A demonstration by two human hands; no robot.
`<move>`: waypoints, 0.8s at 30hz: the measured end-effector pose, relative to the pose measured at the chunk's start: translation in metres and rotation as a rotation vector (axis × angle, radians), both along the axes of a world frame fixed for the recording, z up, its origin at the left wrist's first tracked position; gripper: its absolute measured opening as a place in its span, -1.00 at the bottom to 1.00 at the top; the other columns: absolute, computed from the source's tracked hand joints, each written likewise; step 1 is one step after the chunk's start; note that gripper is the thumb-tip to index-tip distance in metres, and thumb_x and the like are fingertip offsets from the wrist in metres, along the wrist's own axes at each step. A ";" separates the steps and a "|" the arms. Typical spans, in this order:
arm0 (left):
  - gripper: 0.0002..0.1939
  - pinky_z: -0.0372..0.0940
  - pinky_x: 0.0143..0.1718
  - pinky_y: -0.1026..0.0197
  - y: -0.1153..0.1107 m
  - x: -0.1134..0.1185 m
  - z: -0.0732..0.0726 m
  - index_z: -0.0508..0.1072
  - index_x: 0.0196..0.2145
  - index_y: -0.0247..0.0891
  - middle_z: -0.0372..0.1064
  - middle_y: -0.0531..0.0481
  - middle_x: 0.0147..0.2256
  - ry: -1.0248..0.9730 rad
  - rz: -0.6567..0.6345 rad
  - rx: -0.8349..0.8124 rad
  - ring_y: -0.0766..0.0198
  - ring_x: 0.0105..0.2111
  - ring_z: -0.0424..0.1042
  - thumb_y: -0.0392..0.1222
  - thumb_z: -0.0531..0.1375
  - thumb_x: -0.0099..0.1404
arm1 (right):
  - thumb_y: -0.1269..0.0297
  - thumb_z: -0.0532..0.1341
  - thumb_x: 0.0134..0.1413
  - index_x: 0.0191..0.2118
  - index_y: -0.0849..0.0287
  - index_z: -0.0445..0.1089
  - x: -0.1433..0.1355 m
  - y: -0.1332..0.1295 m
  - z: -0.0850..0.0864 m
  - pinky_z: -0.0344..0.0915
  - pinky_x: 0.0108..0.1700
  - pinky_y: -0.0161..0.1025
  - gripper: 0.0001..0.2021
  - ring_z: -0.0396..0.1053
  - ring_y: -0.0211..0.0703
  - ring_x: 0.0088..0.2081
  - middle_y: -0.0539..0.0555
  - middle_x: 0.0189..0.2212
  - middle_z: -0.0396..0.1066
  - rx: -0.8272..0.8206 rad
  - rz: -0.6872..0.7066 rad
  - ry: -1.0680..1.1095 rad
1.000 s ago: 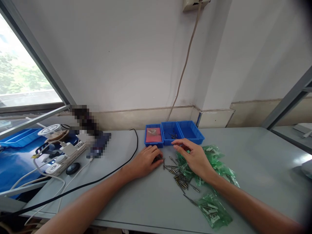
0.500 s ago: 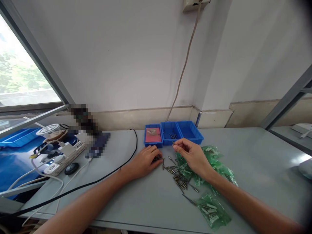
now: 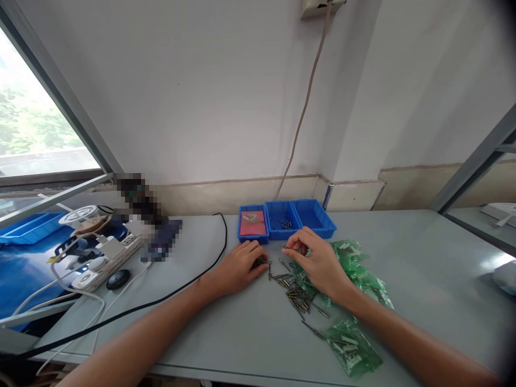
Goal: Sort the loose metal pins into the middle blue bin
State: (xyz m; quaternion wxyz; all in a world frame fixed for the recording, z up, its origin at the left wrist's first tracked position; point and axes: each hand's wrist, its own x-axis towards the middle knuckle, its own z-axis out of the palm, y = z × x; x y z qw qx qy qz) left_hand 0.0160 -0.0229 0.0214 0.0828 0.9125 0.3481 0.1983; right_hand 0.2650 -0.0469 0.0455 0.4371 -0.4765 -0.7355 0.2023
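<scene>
A: Behind our grey worktop (image 3: 226, 336) stands a pale wall (image 3: 201, 97), with three blue bins (image 3: 316, 216) near its foot. Where are our hands?

B: Our right hand (image 3: 319, 263) pinches a slim metal pin (image 3: 284, 246) between thumb and forefinger, just in front of the middle bin (image 3: 281, 235). Our left hand (image 3: 241, 267), before the left bin (image 3: 253, 239), has its fingers curled around a bunch of pins (image 3: 258, 264); how firmly, we cannot tell.

A: And around them?

B: Loose pins (image 3: 297, 296) scattered on the worktop, and green bags (image 3: 358, 266) below and beside our right hand.

A: What could go wrong?

B: We judge the pinch narrow, so a slight slip might drop the pin among the loose ones and lose it there. If our left fingers slackened, that bunch could spill and mix in. Brushing the crinkled plastic might also drag pins about.
</scene>
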 end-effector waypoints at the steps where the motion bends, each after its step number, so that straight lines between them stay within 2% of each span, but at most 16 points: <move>1: -0.88 0.29 -0.08 0.13 0.000 0.000 0.000 0.42 -0.07 -0.17 0.40 -0.04 -0.13 0.002 0.001 -0.002 0.14 -0.13 0.38 -0.10 0.19 0.54 | 0.21 0.28 0.29 -0.34 0.06 0.38 0.000 0.000 0.000 0.34 -0.22 -0.14 -0.85 0.37 -0.08 -0.29 0.04 -0.32 0.39 0.005 0.001 -0.003; 9: -0.86 0.30 -0.08 0.12 -0.001 0.000 0.002 0.43 -0.07 -0.17 0.40 -0.04 -0.15 0.004 0.001 -0.002 0.14 -0.14 0.38 -0.08 0.16 0.56 | 0.14 0.20 0.37 -0.29 0.05 0.41 -0.001 0.000 -0.003 0.34 -0.20 -0.15 -0.82 0.41 -0.05 -0.28 0.05 -0.32 0.48 -0.046 0.049 0.013; 13: -0.87 0.30 -0.07 0.12 -0.001 0.000 0.001 0.42 -0.07 -0.17 0.39 -0.05 -0.15 -0.001 -0.004 -0.001 0.13 -0.14 0.38 -0.09 0.17 0.56 | 0.08 0.13 0.42 -0.29 0.07 0.41 0.000 0.002 -0.004 0.26 -0.30 -0.20 -0.74 0.33 -0.11 -0.37 0.00 -0.41 0.42 -0.133 0.063 0.072; 19: -0.89 0.29 -0.08 0.14 0.000 -0.001 -0.002 0.41 -0.07 -0.17 0.39 -0.04 -0.13 0.000 -0.007 0.002 0.14 -0.13 0.38 -0.11 0.19 0.55 | -0.12 0.15 0.38 -0.29 0.12 0.42 0.003 0.008 -0.002 0.13 -0.42 -0.26 -0.60 0.20 -0.22 -0.47 -0.01 -0.41 0.36 -0.368 0.110 0.363; 24: -0.88 0.29 -0.06 0.12 0.000 0.000 -0.001 0.41 -0.07 -0.17 0.39 -0.04 -0.13 0.008 -0.005 -0.004 0.13 -0.13 0.37 -0.10 0.19 0.55 | -0.17 0.28 0.26 -0.31 0.12 0.40 0.001 0.007 0.000 0.16 -0.39 -0.26 -0.59 0.10 -0.26 -0.48 -0.05 -0.44 0.23 -0.494 0.189 0.659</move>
